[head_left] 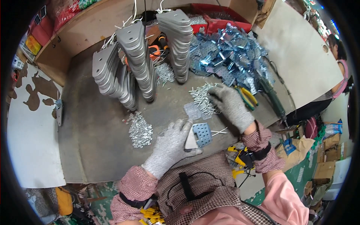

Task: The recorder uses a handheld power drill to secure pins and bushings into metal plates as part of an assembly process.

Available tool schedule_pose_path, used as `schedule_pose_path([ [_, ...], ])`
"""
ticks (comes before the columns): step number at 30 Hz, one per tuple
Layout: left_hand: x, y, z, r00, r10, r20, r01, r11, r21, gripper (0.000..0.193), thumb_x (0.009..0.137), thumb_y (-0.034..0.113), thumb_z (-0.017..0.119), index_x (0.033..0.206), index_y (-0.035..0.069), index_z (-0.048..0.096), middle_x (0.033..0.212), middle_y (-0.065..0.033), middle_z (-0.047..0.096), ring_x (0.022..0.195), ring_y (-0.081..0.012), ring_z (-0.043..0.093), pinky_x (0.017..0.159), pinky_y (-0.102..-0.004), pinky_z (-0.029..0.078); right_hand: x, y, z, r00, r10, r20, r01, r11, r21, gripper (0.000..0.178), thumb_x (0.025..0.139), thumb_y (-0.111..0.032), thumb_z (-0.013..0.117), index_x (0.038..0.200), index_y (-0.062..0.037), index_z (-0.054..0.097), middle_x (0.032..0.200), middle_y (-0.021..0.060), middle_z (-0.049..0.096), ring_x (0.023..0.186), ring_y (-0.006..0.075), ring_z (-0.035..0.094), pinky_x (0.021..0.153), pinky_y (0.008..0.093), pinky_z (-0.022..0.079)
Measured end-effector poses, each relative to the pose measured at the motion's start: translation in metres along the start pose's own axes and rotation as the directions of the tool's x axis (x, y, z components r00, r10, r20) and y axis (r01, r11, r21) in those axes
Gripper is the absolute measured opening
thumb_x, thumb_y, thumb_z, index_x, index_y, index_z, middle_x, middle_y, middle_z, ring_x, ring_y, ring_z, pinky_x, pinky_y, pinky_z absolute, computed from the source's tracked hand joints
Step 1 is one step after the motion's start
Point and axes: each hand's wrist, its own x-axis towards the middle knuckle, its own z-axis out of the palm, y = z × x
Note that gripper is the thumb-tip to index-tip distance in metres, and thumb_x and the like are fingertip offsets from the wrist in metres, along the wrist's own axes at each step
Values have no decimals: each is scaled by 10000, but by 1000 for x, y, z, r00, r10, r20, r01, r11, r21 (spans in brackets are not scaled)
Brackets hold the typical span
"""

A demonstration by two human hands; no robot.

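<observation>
My left hand (pixel 170 145), in a grey knit glove, grips a flat grey metal bracket (pixel 191 139) between thumb and fingers at the near edge of the table. Against the bracket's right side lies a blue-grey perforated metal plate (pixel 203 134) with a notch. My right hand (pixel 232 105), gloved alike, has its curled fingertips in a pile of silver screws (pixel 200 98); whatever they pinch is hidden. A small clear plastic piece (pixel 192 111) lies between the hands. Left of my left hand is a heap of small shiny metal parts (pixel 140 130).
Three stacks of grey metal brackets (pixel 135 41) stand at the back. Behind my right hand are a heap of bluish plates (pixel 232 52), yellow-green pliers (pixel 247 98) and a dark green power screwdriver (pixel 273 98) with its cord. Red bins (pixel 228 24) line the back; a person (pixel 333 71) is at far right.
</observation>
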Motion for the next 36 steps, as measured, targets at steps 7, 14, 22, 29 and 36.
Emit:
schedule_pose_path([
  [7,10,-4,11,999,35,-2,-35,998,-43,1064,715,679,759,1493,54,392,1432,-240,460,1341,-409,459,1075,-505,434,-5,0,-17,983,119,-139,-98,984,147,139,877,-57,625,987,16,669,977,189,669,908,350,656,813,409,513],
  [14,0,-4,6,999,40,-25,-40,999,-21,1032,702,672,771,1444,36,442,1359,-223,505,1276,-397,515,1028,-504,466,-29,-51,-12,980,-193,50,159,908,389,163,811,-68,638,965,-16,646,915,148,637,894,327,626,851,427,499],
  [22,2,-7,15,986,108,-128,-109,994,0,996,691,667,781,1413,50,483,1293,-203,545,1185,-380,581,963,-485,501,-41,-61,2,981,-183,69,153,938,311,175,805,-130,693,956,-59,640,1009,135,612,988,310,586,963,449,429],
  [29,5,0,12,987,98,-129,-102,995,-23,957,695,611,805,1415,65,492,1261,-171,561,1136,-355,611,931,-472,521,-55,-60,-24,955,-289,71,246,901,358,209,874,-163,692,1062,-74,676,1069,88,598,1060,299,561,961,409,448],
  [36,3,2,9,997,26,-76,-28,999,-22,967,671,567,833,1422,61,493,1255,-164,567,1171,-351,590,951,-460,512,-228,51,-42,71,117,991,-678,734,-38,296,987,-242,587,1159,-19,678,1040,111,705,919,223,668,786,335,546],
])
